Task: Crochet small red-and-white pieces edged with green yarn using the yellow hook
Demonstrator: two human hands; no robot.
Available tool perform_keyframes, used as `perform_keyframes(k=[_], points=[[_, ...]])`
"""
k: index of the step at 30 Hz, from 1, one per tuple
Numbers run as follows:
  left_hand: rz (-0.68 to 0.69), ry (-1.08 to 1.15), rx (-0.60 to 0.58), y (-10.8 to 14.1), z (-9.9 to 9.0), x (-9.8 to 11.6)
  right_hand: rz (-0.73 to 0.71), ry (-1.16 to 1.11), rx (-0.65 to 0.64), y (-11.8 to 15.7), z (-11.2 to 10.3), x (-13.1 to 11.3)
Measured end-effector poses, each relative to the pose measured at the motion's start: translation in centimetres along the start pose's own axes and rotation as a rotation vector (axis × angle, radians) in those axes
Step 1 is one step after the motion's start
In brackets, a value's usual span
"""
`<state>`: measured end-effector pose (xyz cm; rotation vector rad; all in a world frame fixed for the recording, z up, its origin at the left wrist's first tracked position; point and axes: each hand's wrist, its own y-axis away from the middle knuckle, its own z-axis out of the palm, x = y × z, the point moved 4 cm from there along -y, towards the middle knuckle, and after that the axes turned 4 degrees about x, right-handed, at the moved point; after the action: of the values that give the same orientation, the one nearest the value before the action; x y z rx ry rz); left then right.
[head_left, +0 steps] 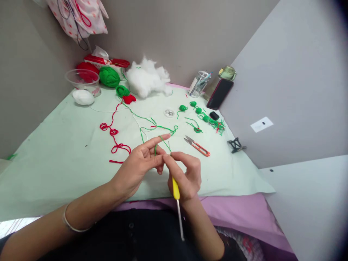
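My left hand (pixel 141 163) is raised over the near part of the table, index finger stretched out with green yarn (pixel 165 142) running over it. Its thumb and middle finger are pinched together, meeting the fingertips of my right hand (pixel 186 174). In my right hand is a crochet hook with a yellow grip (pixel 176 188); its metal end points down toward my body. The work between the fingertips is too small to make out. Beyond my hands, green strands lie loosely on the table. Orange-handled thread snips (pixel 198 146) lie just right of my hands.
Red yarn (pixel 113 132) trails at left. Behind are a green ball (pixel 109 76), white stuffing (pixel 148 78), a clear bowl (pixel 83 78) and a cup of tools (pixel 199 85). Small green balls (pixel 183 108), a phone (pixel 220 94) and a black stand (pixel 236 145) are at right.
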<state>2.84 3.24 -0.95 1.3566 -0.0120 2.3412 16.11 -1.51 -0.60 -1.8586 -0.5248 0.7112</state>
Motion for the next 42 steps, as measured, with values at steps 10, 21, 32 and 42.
perform_keyframes(k=[10, 21, 32, 42], points=[[-0.034, 0.023, -0.005, 0.0, 0.0, 0.2, 0.536, -0.494, 0.015, -2.0, -0.4, 1.7], [-0.175, 0.192, -0.005, -0.7, 0.0, -0.4, 0.44, -0.345, 0.064, -1.0, -0.6, 1.8], [0.021, -0.056, -0.025, -0.3, 0.1, 0.2, 0.903, -0.806, 0.028, -0.7, 0.2, 3.3], [0.137, -0.197, 0.035, 0.0, -0.3, 0.7, 0.592, -0.492, -0.031, -1.8, -1.2, 1.8]])
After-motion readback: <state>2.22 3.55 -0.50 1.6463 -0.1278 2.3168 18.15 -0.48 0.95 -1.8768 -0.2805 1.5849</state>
